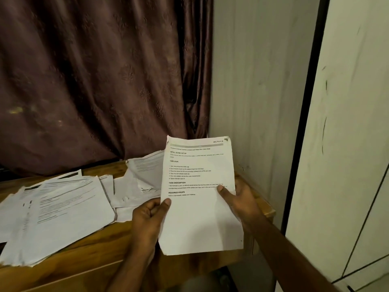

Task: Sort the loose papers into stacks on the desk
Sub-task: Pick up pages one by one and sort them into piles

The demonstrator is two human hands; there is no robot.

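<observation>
Upright above the desk (101, 247), a printed sheet (200, 197) is pinched by the left hand (147, 220) and right hand (242, 199), thumbs on its face; loose papers (59, 209) lie left

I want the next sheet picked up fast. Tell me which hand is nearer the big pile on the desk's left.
Left. The left hand is just right of the big pile; the right hand is beyond the held sheet.
</observation>
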